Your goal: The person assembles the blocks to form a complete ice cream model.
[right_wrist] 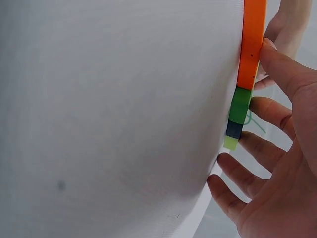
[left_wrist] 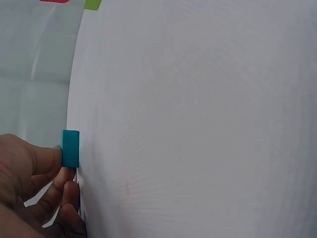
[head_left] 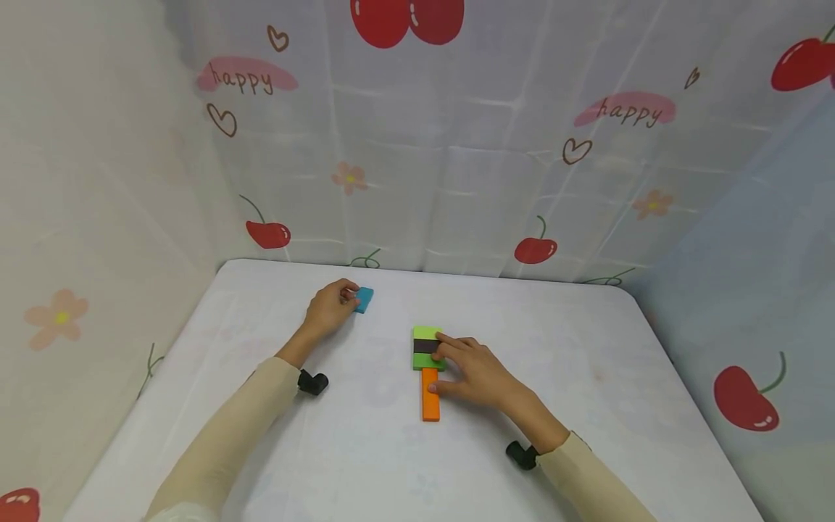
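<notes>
My left hand (head_left: pixel 329 308) pinches a blue block (head_left: pixel 364 299) between thumb and fingers at the far left of the white table. In the left wrist view the thumb touches the block's side, with fingers beneath it. Near the middle lie a lime green block (head_left: pixel 427 333), a dark block (head_left: pixel 426 346) and a green block (head_left: pixel 422 361) in a row. An orange block (head_left: pixel 430 407) extends from the green one toward the near edge. My right hand (head_left: pixel 478 373) rests against their right side, fingers spread, with the thumb touching the orange block.
The white table (head_left: pixel 587 377) has its far edge against a curtain (head_left: pixel 450 196) printed with cherries, hearts and flowers. Curtains also hang at the left and right sides. A small black device (head_left: pixel 313 383) sits at the left wrist, another (head_left: pixel 522 455) at the right.
</notes>
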The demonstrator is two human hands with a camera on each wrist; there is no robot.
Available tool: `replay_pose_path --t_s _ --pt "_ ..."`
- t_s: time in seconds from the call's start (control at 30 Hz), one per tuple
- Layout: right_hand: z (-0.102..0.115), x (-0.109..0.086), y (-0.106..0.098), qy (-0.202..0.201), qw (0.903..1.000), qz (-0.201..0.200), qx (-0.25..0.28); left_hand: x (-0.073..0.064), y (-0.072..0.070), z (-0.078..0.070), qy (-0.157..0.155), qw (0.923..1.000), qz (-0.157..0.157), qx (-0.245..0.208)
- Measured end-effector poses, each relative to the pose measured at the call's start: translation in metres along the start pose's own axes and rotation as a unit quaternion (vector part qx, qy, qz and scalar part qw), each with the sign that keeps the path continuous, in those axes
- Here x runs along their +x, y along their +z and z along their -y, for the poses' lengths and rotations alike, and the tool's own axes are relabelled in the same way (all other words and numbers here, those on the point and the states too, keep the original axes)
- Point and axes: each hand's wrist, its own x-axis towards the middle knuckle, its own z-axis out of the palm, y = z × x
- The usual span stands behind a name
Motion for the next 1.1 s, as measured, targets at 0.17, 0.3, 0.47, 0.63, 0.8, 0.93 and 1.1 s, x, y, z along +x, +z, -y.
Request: replay_pose_path --t_s 0.17,0.3,0.47,0.63,0.8,0.93,1.1 --pt "-0.002 0.000 0.001 -0.004 1.0000 0.000 -0.006 0.004 0.000 -0.002 0.003 0.9999 0.008 -0.006" --pt "-0.002 0.000 0.000 -0.002 1.0000 0.001 -0.009 0.010 0.001 -0.004 -0.007 0.9995 0.024 -0.016" --pt "0.000 0.000 0.000 0.004 1.0000 0.001 -0.006 0.016 0.003 -0.006 -0.017 0.9987 0.041 -0.027" --pt "0.000 0.001 0.001 0.007 1.0000 0.003 -0.006 0.020 0.006 -0.006 -0.022 0.9982 0.045 -0.034" --pt "0.000 0.001 0.001 0.009 0.9999 0.004 -0.008 0.020 0.010 -0.007 -0.015 0.9987 0.034 -0.033" --pt "0.001 0.001 0.002 0.012 0.9999 0.003 -0.009 0.020 0.014 -0.009 -0.007 0.9990 0.019 -0.040" --pt "0.001 0.000 0.002 0.017 0.9998 0.004 -0.007 0.024 0.020 -0.012 -0.008 0.9992 0.014 -0.037"
